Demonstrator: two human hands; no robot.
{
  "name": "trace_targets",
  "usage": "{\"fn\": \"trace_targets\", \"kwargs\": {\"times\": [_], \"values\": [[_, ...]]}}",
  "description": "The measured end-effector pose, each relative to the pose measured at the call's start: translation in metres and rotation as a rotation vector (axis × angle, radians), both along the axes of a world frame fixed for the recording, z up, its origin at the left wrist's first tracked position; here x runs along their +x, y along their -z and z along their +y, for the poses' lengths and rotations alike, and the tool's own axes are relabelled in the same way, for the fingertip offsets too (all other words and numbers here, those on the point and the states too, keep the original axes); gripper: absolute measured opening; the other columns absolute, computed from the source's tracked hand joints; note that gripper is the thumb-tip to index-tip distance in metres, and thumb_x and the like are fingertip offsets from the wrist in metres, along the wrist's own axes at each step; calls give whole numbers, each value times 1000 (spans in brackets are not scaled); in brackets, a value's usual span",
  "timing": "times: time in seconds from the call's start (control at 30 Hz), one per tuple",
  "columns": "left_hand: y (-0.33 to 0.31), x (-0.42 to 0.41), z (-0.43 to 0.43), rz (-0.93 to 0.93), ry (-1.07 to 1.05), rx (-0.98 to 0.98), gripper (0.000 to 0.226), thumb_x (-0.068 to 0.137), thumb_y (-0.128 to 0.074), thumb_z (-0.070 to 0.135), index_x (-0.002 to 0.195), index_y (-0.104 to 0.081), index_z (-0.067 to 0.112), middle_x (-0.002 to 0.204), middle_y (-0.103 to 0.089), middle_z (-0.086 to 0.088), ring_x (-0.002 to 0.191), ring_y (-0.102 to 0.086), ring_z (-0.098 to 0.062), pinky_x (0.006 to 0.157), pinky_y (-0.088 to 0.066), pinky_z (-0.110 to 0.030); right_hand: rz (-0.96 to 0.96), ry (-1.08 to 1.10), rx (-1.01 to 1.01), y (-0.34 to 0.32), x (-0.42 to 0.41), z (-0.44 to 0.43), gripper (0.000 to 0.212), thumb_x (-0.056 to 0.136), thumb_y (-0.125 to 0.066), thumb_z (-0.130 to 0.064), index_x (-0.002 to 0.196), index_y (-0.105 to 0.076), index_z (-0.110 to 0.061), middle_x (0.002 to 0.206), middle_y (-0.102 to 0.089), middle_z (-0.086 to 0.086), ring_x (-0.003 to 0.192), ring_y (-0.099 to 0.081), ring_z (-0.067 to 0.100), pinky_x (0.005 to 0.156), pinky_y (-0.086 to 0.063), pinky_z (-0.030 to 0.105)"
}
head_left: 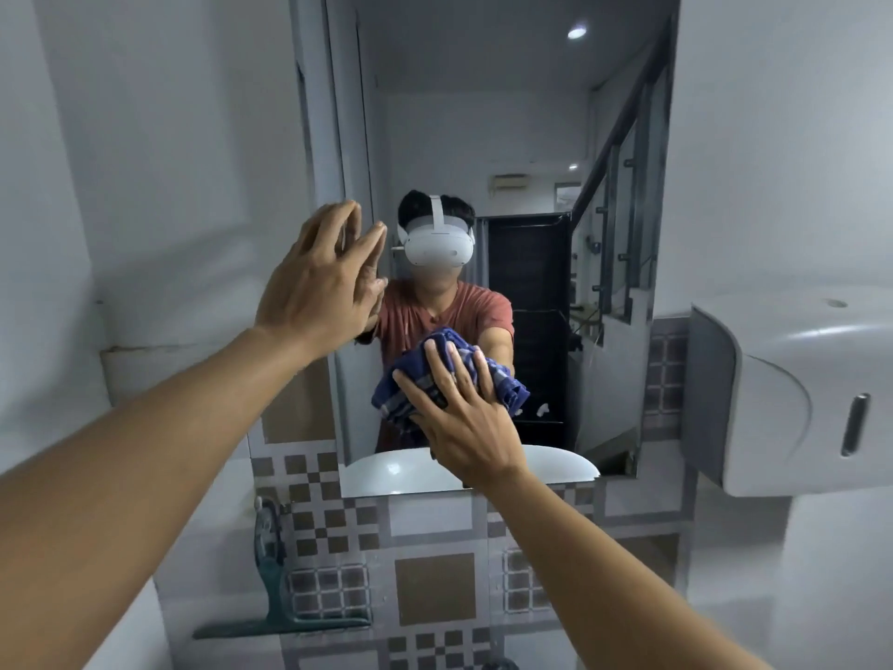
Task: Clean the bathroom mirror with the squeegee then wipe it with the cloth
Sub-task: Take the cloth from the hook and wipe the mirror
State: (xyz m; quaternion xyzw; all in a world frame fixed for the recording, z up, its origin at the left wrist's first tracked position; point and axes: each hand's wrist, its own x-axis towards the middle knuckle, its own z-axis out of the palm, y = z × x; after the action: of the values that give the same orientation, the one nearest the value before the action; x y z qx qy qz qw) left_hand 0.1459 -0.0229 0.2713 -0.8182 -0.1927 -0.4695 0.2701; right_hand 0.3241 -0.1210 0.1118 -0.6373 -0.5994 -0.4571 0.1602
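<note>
The tall bathroom mirror (507,113) hangs on the wall straight ahead. My right hand (459,408) presses a bunched blue checked cloth (502,379) flat against the lower middle of the glass, fingers spread over it. My left hand (324,278) is raised at the mirror's left edge, fingers apart and holding nothing, its fingertips at or near the glass. The dark green squeegee (275,582) stands against the tiled wall below and to the left, blade down, touched by neither hand.
A white paper dispenser (792,394) juts from the wall at the right, level with the mirror's lower edge. Patterned brown and grey tiles (435,587) cover the wall under the mirror. The glass reflects a white basin (386,471), a person and a staircase.
</note>
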Motion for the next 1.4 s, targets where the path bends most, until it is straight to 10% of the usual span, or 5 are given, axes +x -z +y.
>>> {"fn": "trace_targets", "kwargs": {"times": [0.37,0.93,1.4], "values": [[96,14,-5,81,13,-65,70,94,-59,30,156,-29,14,159,-23,-27,147,-25,-43,119,-31,-55,193,132,210,-24,64,-48,57,106,-35,-41,159,-17,-31,166,-9,21,155,-4,37,124,-7,58],[70,11,-5,21,15,-28,64,90,-66,27,148,-43,14,143,-44,-22,130,-41,-40,103,-44,-54,672,162,342,27,100,-80,60,104,-17,-54,160,-9,-34,168,11,16,154,-3,41,119,-20,62],[42,13,10,74,-22,-2,68,93,-59,32,154,-34,18,162,-22,-21,150,-19,-39,113,-37,-59,808,160,309,93,84,-79,59,103,-7,-59,158,6,-42,167,16,13,154,5,40,122,-11,61]]}}
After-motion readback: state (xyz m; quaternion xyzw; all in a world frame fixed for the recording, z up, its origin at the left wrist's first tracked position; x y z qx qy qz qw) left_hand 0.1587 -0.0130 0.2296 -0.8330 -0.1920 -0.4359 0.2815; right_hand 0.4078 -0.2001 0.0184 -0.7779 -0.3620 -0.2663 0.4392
